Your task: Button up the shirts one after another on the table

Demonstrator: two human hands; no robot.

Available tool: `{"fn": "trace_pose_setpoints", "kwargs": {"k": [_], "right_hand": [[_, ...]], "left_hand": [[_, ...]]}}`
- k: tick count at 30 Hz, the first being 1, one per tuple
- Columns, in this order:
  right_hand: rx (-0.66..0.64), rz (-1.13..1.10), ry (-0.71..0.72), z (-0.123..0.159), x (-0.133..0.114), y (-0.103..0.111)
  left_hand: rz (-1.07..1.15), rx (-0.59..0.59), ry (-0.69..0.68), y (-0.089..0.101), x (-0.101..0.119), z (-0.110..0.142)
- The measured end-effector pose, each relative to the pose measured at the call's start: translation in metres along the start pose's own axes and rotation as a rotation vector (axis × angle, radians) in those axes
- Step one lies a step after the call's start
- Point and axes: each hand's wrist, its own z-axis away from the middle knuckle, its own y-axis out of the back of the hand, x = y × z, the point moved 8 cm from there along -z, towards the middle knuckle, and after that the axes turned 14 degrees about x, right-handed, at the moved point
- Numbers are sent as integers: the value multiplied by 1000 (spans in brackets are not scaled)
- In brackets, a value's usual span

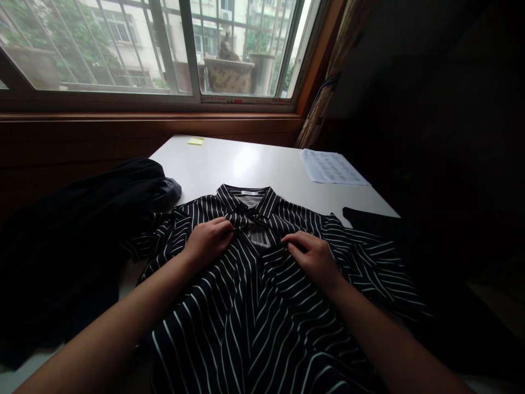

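Observation:
A black shirt with white stripes [246, 306] lies spread on the white table, its collar [268, 202] toward the window. My left hand [210, 241] pinches the fabric on the left of the front opening, just below the collar. On the other side of that gap, my right hand [314, 257] grips the cloth between thumb and fingers. Between the two hands the front gapes, and the inside of the back shows through. The sleeves reach out to both sides, and the lower part of the shirt runs out of view at the bottom.
Dark clothing [123, 191] is heaped at the table's left edge. Printed sheets [334, 167] and a yellow sticky note [196, 140] lie on the white table [229, 158] toward the back. Another dark cloth [367, 220] is at the right edge. A barred window stands behind.

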Motion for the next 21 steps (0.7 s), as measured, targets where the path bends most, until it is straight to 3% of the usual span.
{"fn": "trace_pose_setpoints", "kwargs": {"k": [5,15,21], "right_hand": [[45,79,-50,-3,5,3],[29,94,-19,-1,0,0],[16,80,-38,-2,1,-1]], "left_hand": [[36,3,60,0,-9,-3],[-2,-6,108,-1,-10,-1],[204,97,-37,13,12,-5]]}}
